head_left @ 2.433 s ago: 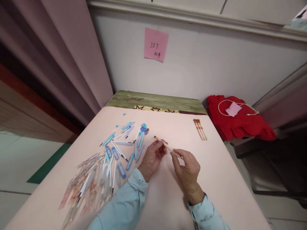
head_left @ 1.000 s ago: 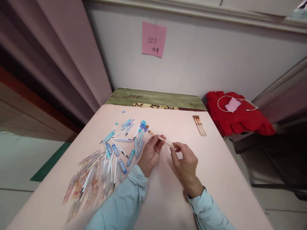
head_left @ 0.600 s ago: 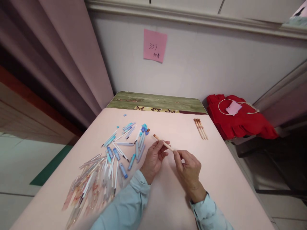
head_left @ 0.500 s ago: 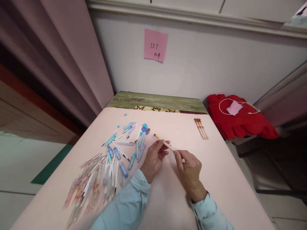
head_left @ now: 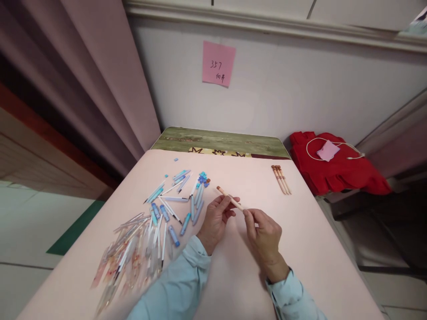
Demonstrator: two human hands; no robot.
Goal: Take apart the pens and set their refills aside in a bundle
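Note:
A slim beige pen (head_left: 229, 197) with a brownish far end slants between my hands over the middle of the table. My left hand (head_left: 216, 218) pinches it near its middle, thumb and fingers closed around the barrel. At its near end, my right hand (head_left: 264, 232) grips it between thumb and forefinger. Left of my hands lie loose pen parts: blue barrels (head_left: 197, 212), thin white refills (head_left: 171, 210), blue caps (head_left: 174, 236) and a small heap of blue and brown pieces (head_left: 203, 178). Several finished-looking beige pens with brown tops (head_left: 281, 180) lie side by side at the right.
Clear and pinkish pen parts (head_left: 126, 255) are piled at the left front of the pale-pink-covered table (head_left: 310, 249). Beyond the right edge, red cloth (head_left: 310, 164) carries a white cable and pink paper slips (head_left: 328, 151). A wall stands behind; a curtain (head_left: 110, 66) hangs left.
The whole view has shifted slightly. Both hands keep their grip on the beige pen, with almost no movement relative to the table.

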